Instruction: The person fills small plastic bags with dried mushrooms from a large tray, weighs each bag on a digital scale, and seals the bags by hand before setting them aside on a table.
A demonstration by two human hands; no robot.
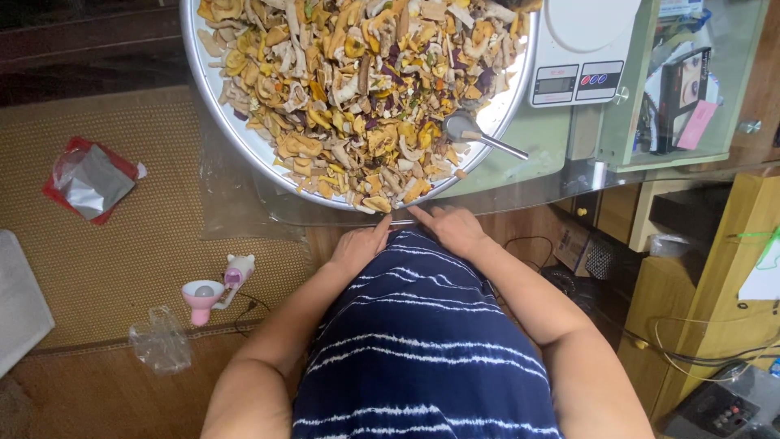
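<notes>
Resting just below the middle of the frame, the left hand (357,244) and the right hand (451,229) lie close together at the near edge of the glass counter (536,175), right under the rim of the tray (213,89). Each hand has its fingers loosely curled with one finger stretched out, the two fingertips pointing toward each other and nearly meeting; neither hand pinches anything that can be seen. The tray is a wide round metal one filling the upper middle of the frame, heaped with dried chips (357,89) in yellow, beige and purple. A metal spoon (475,134) lies in the heap at the tray's lower right, its handle pointing right. To the upper right of the tray stands a white scale (581,49). On the woven mat (106,260) at the left lie a red-edged foil pouch (89,180), a small pink-and-white gadget (215,289) and a clear plastic bag (161,340). A navy striped garment (422,358) fills the lower middle.
</notes>
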